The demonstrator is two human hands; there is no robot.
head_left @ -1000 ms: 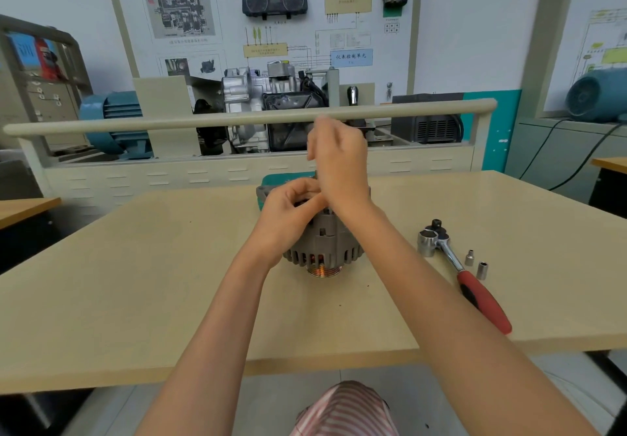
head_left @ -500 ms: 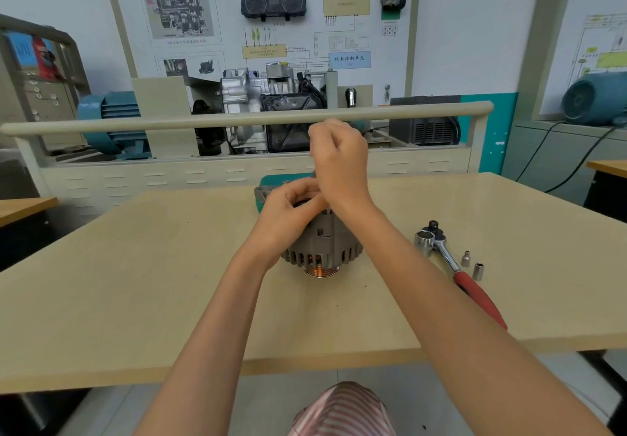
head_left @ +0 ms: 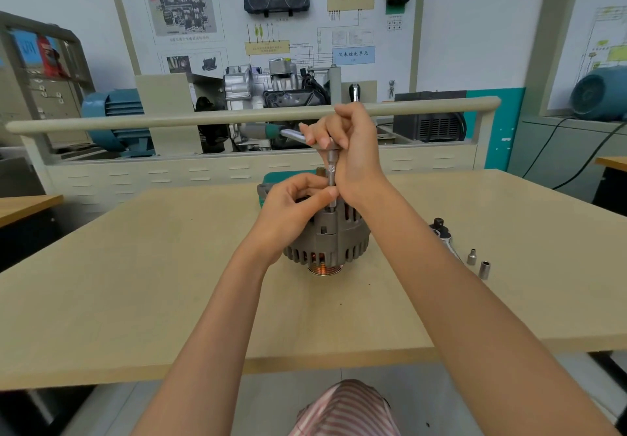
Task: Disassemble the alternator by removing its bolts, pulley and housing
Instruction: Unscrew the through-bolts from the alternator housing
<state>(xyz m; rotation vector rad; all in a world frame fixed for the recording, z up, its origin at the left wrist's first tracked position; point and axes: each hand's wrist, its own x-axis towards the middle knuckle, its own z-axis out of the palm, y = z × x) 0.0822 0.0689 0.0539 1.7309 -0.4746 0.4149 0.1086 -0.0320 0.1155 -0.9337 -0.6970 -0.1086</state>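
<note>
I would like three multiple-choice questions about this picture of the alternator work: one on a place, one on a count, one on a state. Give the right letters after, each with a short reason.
1. Where do the loose sockets lie on the table?
A. right of the alternator
B. left of the alternator
C. on top of the alternator

2. How many loose sockets lie there?
A. one
B. two
C. five

3. How does the ratchet extension stand?
A. flat on the table
B. upright on the alternator's top
C. lying beside the sockets

Answers:
1 A: both sockets sit past the right forearm, apart from the alternator.
2 B: two small metal cylinders show side by side.
3 B: the right hand grips the ratchet above, and the left hand pinches the vertical extension.
</note>
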